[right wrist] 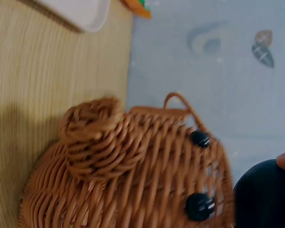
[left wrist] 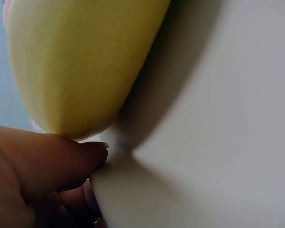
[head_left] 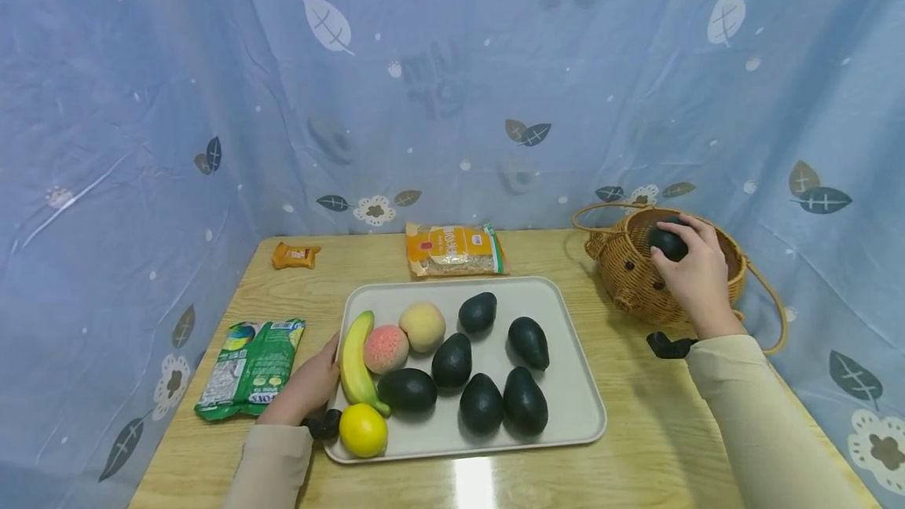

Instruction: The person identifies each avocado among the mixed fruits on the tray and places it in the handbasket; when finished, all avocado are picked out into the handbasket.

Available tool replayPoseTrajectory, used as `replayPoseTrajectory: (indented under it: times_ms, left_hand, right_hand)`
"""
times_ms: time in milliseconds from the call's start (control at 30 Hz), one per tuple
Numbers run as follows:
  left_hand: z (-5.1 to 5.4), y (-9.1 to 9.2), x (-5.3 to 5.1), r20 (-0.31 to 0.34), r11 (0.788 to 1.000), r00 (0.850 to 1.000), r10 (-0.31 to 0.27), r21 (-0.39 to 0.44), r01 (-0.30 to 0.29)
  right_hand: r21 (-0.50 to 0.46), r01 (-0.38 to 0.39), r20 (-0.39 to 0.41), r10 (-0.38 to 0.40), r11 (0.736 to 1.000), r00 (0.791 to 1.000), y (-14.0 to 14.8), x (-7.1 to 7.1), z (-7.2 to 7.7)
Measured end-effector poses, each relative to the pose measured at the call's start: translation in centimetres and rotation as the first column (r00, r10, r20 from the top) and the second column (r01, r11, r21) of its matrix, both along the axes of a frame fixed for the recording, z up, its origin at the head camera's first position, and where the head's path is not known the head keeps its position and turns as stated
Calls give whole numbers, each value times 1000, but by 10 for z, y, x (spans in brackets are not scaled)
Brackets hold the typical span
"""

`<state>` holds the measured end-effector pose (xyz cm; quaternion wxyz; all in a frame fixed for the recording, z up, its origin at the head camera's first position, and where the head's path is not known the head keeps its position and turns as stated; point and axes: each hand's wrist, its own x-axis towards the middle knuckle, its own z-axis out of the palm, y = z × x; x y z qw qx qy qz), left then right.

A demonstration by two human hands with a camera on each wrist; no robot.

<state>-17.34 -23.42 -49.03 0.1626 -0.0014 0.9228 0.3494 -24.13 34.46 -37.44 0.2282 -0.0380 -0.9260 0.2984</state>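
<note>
My right hand [head_left: 698, 272] grips a dark avocado [head_left: 667, 242] at the mouth of a wicker basket [head_left: 636, 289] with a pig's face. In the right wrist view, the same avocado [right wrist: 261, 197] shows beside the basket's rim, with one fingertip on it. My left hand [head_left: 311, 382] pinches the left rim of a cream tray [head_left: 576, 415], thumb on top, as the left wrist view shows. Close to that thumb [left wrist: 71, 159] lies a banana [head_left: 357, 356]. On the tray are several more avocados [head_left: 451, 360], two peaches [head_left: 423, 326] and a lemon [head_left: 364, 430].
A green snack bag [head_left: 254, 368] lies left of the tray. Behind the tray sits an orange-and-clear food packet [head_left: 456, 250], and a small orange packet [head_left: 295, 256] is at the back left. Blue patterned curtains [head_left: 424, 100] enclose the wooden table [head_left: 636, 446].
</note>
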Motion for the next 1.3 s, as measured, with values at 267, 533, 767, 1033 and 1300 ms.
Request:
replayPoseTrajectory:
  times_ms: [267, 533, 767, 1033, 1300]
  left_hand:
    - [0, 0, 1, -20, 1000, 1000, -2, -16, 2]
    - [1, 3, 1, -22, 1000, 1000, -12, -22, 12]
    - [1, 1, 1, -21, 999, 1000, -18, -30, 17]
    - [0, -2, 1, -36, 999, 999, -28, -28, 28]
    - [-1, -2, 1, -53, 999, 998, -30, -32, 28]
  right_hand:
    - [73, 30, 1, -30, 997, 1000, 10, -6, -7]
    - [91, -70, -79, 77, 993, 994, -18, 14, -13]
    - [114, -342, -47, 349, 933, 936, -81, 36, -41]
    - [53, -561, 130, 551, 826, 824, -129, 39, -80]
    - [54, -599, 204, 579, 799, 790, -137, 40, -95]
